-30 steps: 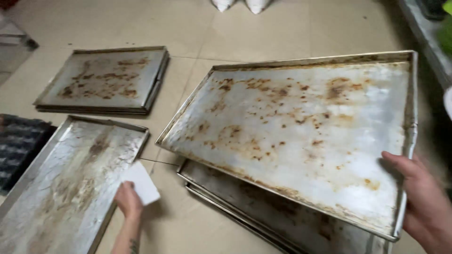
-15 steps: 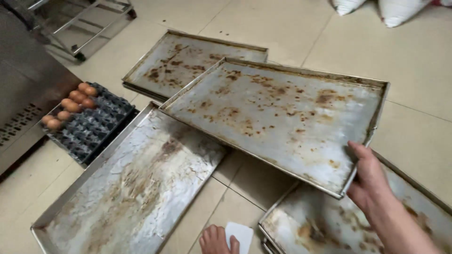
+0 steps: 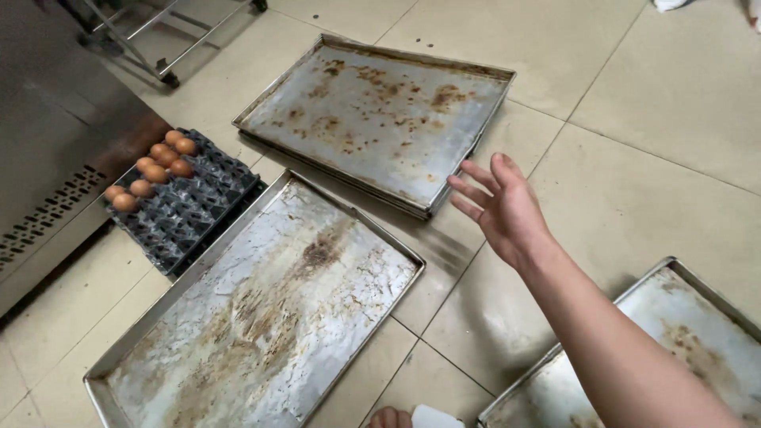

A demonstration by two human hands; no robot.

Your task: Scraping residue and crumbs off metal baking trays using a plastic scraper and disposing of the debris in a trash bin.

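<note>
Looking down at a beige tiled floor (image 3: 650,103) beside a steel cabinet (image 3: 47,158). Three stained metal baking trays lie there: far tray (image 3: 372,119), near tray (image 3: 261,317), and one at the lower right (image 3: 690,333). A dark egg carton (image 3: 186,210) holds brown eggs (image 3: 154,170). The right hand (image 3: 503,210) hovers open-fingered just beside the far tray. The left hand (image 3: 388,418) barely shows beside a white scraper (image 3: 432,417); its grip cannot be told.

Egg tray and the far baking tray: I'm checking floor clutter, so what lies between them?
Only bare tiled floor separates the egg tray from the far baking tray, as the head view shows.
</note>
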